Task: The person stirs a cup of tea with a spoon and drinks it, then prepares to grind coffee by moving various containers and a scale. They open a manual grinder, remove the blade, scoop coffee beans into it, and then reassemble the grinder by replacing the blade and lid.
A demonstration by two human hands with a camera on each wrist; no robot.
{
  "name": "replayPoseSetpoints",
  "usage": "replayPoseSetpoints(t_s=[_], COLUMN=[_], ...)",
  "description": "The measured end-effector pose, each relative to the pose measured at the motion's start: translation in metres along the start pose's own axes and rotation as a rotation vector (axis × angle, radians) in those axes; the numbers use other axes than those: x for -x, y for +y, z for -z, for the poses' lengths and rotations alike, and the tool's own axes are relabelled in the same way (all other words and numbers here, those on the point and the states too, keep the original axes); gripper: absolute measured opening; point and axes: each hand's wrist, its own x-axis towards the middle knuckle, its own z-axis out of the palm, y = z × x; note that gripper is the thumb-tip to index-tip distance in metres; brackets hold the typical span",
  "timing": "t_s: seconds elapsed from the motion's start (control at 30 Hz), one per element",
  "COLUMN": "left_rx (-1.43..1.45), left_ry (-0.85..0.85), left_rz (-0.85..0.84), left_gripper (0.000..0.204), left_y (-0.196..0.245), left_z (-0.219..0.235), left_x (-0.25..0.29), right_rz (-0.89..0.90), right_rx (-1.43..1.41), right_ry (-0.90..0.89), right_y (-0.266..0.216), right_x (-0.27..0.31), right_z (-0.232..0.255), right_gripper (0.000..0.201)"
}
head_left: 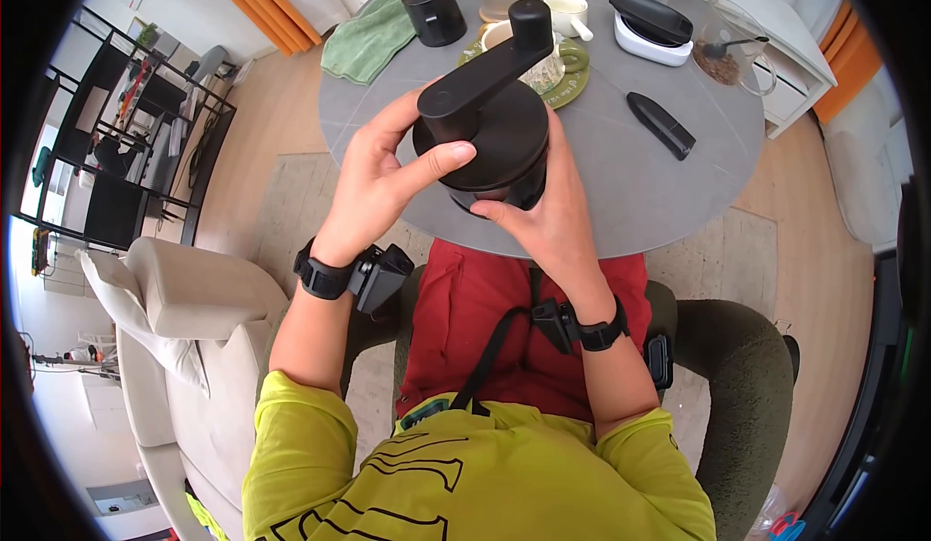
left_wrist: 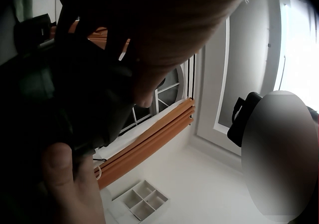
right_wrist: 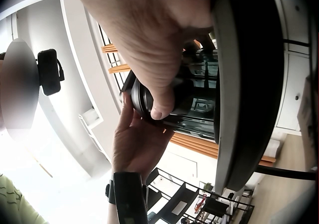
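A black hand-crank coffee grinder (head_left: pixel 495 143) stands between both hands at the near edge of the round grey table (head_left: pixel 621 206). Its crank arm (head_left: pixel 485 76) lies across the lid and ends in an upright knob. My left hand (head_left: pixel 373 177) grips the lid's left side, thumb on top. From the right, my right hand (head_left: pixel 555 216) holds the body, its thumb across the front. The right wrist view shows the grinder's see-through lower body (right_wrist: pixel 202 107) close by the table edge. In the left wrist view the grinder (left_wrist: pixel 89 94) is mostly dark.
Behind the grinder are a green plate (head_left: pixel 574 85), a white cup (head_left: pixel 567 13), a black lidded pot (head_left: pixel 433 13) and a green cloth (head_left: pixel 373 42). To the right lie a black elongated object (head_left: pixel 661 126), a white scale-like device (head_left: pixel 652 47) and a glass jug (head_left: pixel 722 61).
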Motion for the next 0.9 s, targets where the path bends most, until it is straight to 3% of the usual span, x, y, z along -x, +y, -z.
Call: replayPoseSetpoints(t_s=[0.5, 0.6, 0.77, 0.9], left_rx=[0.157, 0.170, 0.105, 0.095], left_ry=[-0.402, -0.378, 0.044, 0.162], left_rz=[0.025, 0.057, 0.008, -0.028], left_gripper=[0.039, 0.040, 0.048, 0.047], left_y=[-0.019, -0.020, -0.019, -0.015], left_z=[0.040, 0.038, 0.010, -0.010], left_x=[-0.027, -0.021, 0.009, 0.016], right_rz=[0.022, 0.020, 0.013, -0.008], right_rx=[0.008, 0.009, 0.018, -0.048], right_ry=[0.002, 0.002, 0.006, -0.009], right_y=[0.000, -0.001, 0.002, 0.000], right_x=[0.000, -0.001, 0.000, -0.001], right_z=[0.000, 0.001, 0.000, -0.002], right_gripper=[0.107, 0.107, 0.107, 0.107])
